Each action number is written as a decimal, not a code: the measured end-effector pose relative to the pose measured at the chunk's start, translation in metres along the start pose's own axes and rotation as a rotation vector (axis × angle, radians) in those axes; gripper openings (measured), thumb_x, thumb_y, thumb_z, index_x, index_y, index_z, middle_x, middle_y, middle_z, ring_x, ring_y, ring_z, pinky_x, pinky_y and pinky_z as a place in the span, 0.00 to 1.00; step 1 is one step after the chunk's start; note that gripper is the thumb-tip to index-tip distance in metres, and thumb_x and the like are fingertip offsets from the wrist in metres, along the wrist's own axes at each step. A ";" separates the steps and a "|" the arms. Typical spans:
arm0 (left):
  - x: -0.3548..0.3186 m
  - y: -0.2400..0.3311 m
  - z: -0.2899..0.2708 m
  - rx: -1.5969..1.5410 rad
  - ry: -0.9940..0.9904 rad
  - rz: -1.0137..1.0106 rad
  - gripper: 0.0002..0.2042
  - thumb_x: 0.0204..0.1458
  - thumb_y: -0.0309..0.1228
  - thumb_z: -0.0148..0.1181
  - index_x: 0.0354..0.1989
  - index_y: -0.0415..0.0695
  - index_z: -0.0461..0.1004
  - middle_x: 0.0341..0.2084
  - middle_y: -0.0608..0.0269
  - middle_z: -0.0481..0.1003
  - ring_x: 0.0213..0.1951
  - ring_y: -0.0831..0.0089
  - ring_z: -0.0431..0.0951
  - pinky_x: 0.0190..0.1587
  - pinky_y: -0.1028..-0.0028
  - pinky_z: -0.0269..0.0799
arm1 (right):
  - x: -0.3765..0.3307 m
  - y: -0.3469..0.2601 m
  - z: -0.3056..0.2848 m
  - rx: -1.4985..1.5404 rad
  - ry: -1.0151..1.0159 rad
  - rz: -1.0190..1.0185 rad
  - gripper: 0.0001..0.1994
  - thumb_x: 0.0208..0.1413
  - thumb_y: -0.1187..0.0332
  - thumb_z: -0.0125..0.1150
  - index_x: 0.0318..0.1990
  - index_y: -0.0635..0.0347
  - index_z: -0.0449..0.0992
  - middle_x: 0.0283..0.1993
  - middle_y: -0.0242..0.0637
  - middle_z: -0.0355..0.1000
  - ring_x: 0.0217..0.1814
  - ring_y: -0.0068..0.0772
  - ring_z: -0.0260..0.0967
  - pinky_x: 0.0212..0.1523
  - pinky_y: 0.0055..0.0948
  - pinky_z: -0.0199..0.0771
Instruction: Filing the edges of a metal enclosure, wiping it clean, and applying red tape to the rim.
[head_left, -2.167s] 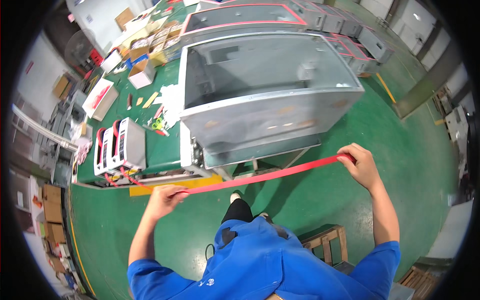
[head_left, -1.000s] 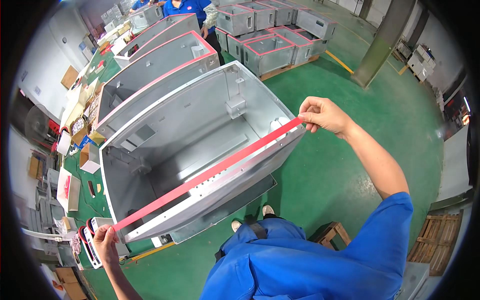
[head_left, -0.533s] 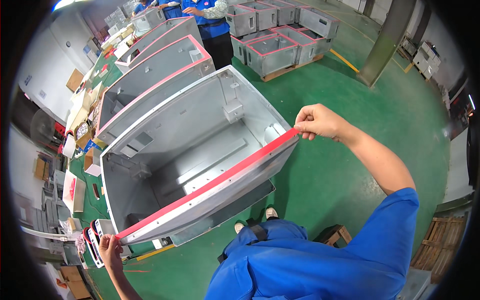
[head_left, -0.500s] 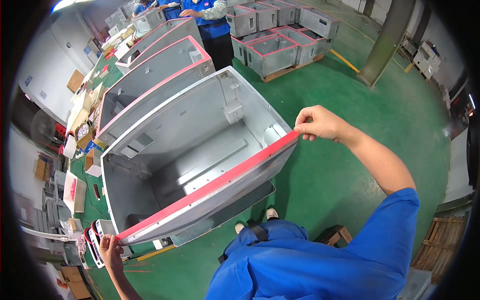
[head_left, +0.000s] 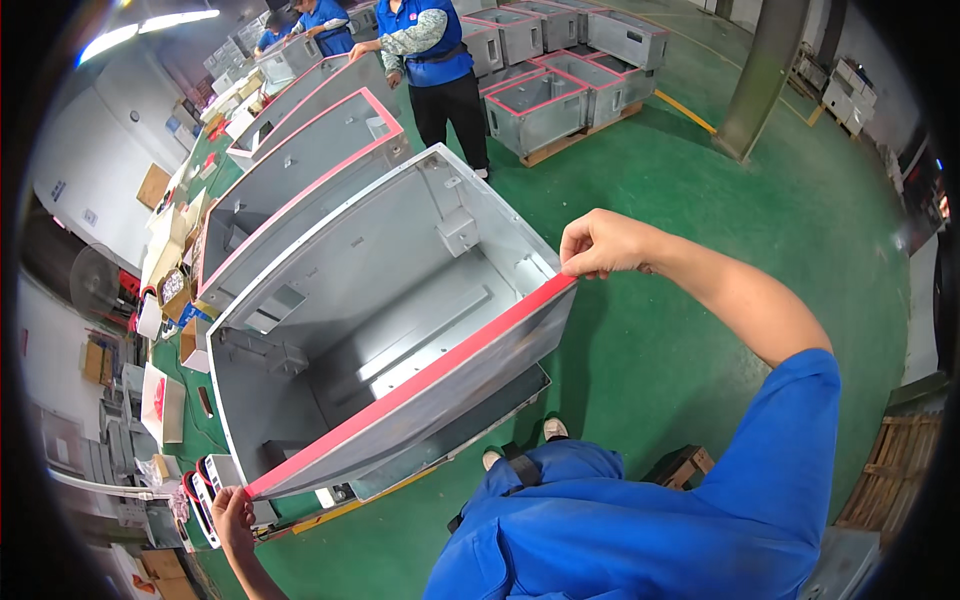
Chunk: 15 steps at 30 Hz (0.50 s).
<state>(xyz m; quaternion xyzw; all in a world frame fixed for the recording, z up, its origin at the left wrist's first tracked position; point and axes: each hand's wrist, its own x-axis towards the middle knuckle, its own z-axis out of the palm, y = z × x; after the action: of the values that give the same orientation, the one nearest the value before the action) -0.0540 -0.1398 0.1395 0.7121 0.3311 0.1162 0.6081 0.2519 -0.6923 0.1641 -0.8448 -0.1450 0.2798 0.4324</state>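
Observation:
A grey metal cabinet shell (head_left: 345, 255) lies with its open side up in front of me. A flat red tape strip (head_left: 420, 382) runs straight along its near rim, from the lower left corner to the right corner. My left hand (head_left: 233, 515) pinches the strip's left end at the near left corner. At the right corner, my right hand (head_left: 610, 243) holds the other end between thumb and fingertips. The strip covers most of the near rim; whether it is pressed down everywhere I cannot tell. The far and left rims are bare metal.
Similar cabinets (head_left: 300, 175) with red-edged rims stand beyond mine. A person in blue (head_left: 428, 50) stands behind them. More cabinets (head_left: 540, 115) are stacked on a pallet, near a pillar (head_left: 765, 85). At left, a green bench holds white bins (head_left: 160, 405) and a fan (head_left: 95, 280).
The strip has shifted outward over the rim's row of holes, which showed beside it before. Both hands keep their pinch. My view has turned slightly, showing more of the co-worker.

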 end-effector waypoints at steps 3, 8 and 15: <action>0.000 0.001 -0.001 0.001 0.002 -0.008 0.05 0.47 0.28 0.55 0.23 0.45 0.65 0.14 0.72 0.65 0.14 0.87 0.63 0.12 0.88 0.52 | 0.002 0.002 -0.002 -0.006 -0.029 0.000 0.05 0.42 0.70 0.59 0.24 0.62 0.72 0.21 0.30 0.68 0.22 0.18 0.64 0.21 0.17 0.64; 0.004 0.001 -0.002 0.010 0.005 -0.025 0.05 0.47 0.27 0.54 0.23 0.45 0.66 0.14 0.72 0.66 0.14 0.87 0.63 0.12 0.88 0.52 | 0.006 0.004 -0.004 0.025 -0.048 -0.005 0.05 0.38 0.72 0.60 0.24 0.64 0.73 0.21 0.32 0.69 0.21 0.20 0.65 0.21 0.19 0.65; 0.007 -0.001 -0.002 0.026 0.028 -0.022 0.04 0.46 0.27 0.54 0.23 0.45 0.66 0.15 0.72 0.67 0.13 0.86 0.63 0.11 0.89 0.53 | 0.007 0.001 -0.004 0.024 -0.048 -0.013 0.05 0.38 0.73 0.61 0.21 0.65 0.72 0.20 0.33 0.68 0.20 0.19 0.64 0.19 0.18 0.63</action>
<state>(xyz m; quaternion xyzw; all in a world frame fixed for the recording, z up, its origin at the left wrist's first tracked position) -0.0506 -0.1337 0.1374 0.7145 0.3487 0.1151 0.5955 0.2598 -0.6926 0.1626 -0.8317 -0.1574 0.2988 0.4407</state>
